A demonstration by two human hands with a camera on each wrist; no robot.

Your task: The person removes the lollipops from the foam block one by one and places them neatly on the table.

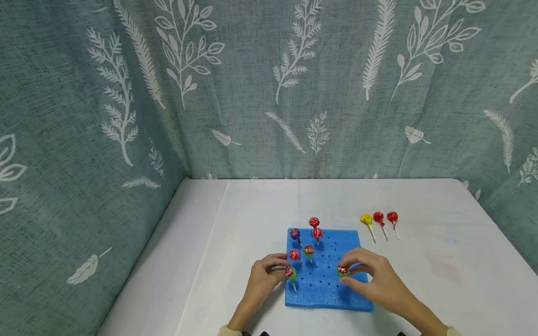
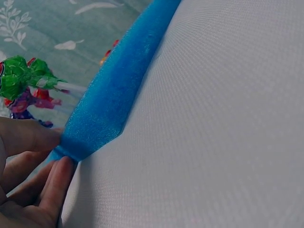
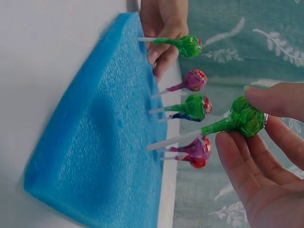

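Note:
A blue foam board with rows of small holes lies on the table. My left hand holds its left edge, and the left wrist view shows fingertips on the foam side. My right hand pinches a green-wrapped lollipop by its head over the board's right half. Its white stick points down at the foam; whether the tip touches cannot be told. Several lollipops stand upright in the left part, among them a green one, a pink one and a purple one.
Behind the board to the right, a yellow lollipop and two red lollipops lie on the white table. A patterned green curtain hangs along the back and left side.

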